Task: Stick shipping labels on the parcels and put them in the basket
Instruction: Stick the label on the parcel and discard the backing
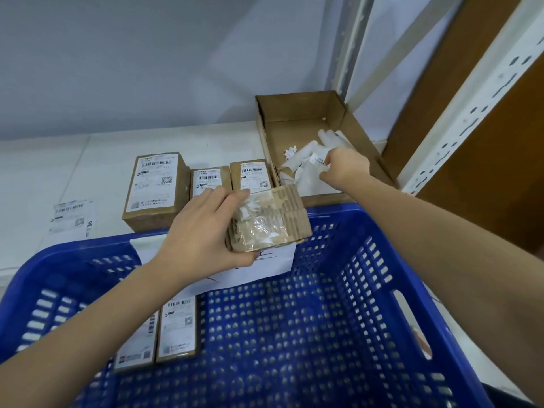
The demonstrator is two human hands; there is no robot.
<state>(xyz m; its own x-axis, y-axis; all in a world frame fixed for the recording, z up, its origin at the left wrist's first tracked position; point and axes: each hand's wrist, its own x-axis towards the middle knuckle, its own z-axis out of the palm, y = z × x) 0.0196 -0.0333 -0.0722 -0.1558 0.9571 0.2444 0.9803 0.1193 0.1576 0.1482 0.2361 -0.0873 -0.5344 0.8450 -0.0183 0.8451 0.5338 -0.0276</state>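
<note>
My left hand (203, 234) grips a taped cardboard parcel (273, 219) above the far rim of the blue basket (368, 290). No label shows on the side of the parcel that faces me. My right hand (346, 167) is over the open cardboard box (297, 113) and pinches a small white paper scrap (318, 161) with print on it. Two labelled parcels (176, 328) lie in the basket at the left. Three labelled parcels (156, 189) stand on the white table behind the basket.
A loose shipping label sheet (73, 219) lies on the table at the left. The cardboard box holds crumpled white backing papers (306, 160). A white sheet of paper (265, 263) hangs inside the basket's far wall. A metal shelf upright (471, 113) rises at the right.
</note>
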